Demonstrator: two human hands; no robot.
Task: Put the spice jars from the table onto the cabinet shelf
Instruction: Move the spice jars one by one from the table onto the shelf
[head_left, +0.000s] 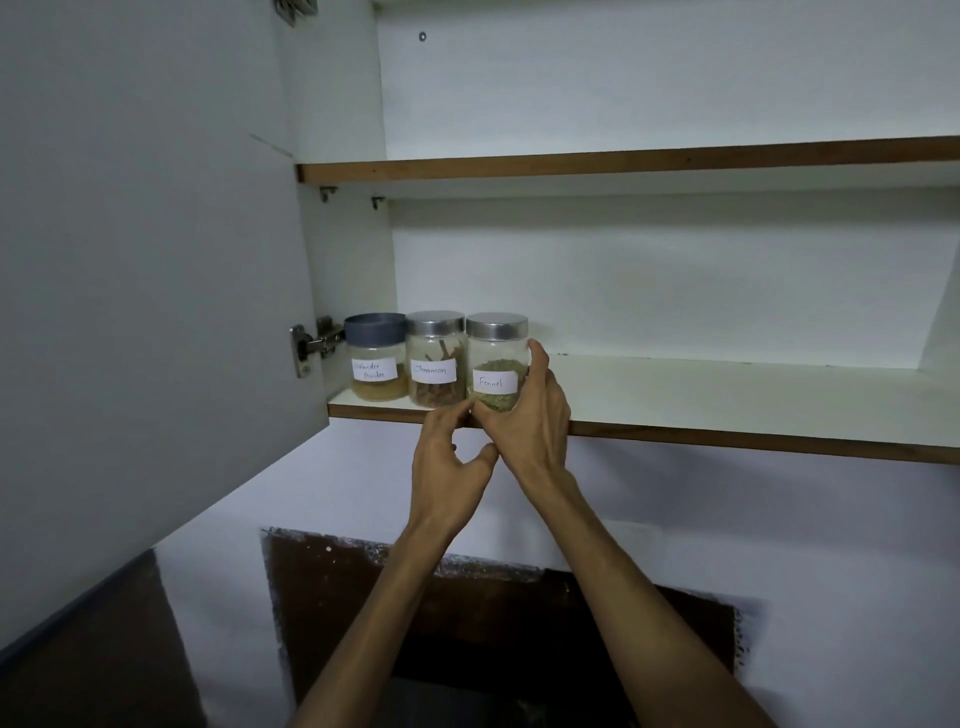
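Observation:
Three labelled glass jars stand in a row at the left end of the lower cabinet shelf. The coriander powder jar has a dark blue lid, the cinnamon jar and the fennel jar have silver lids. My right hand wraps the fennel jar from the right and below, fingers on its side. My left hand hovers just under the shelf edge below the cinnamon and fennel jars, fingers curled, holding nothing I can see.
The open cabinet door stands at the left with its hinge beside the jars. An upper shelf runs above. The lower shelf stretches bare to the right. A dark recess lies in the wall below.

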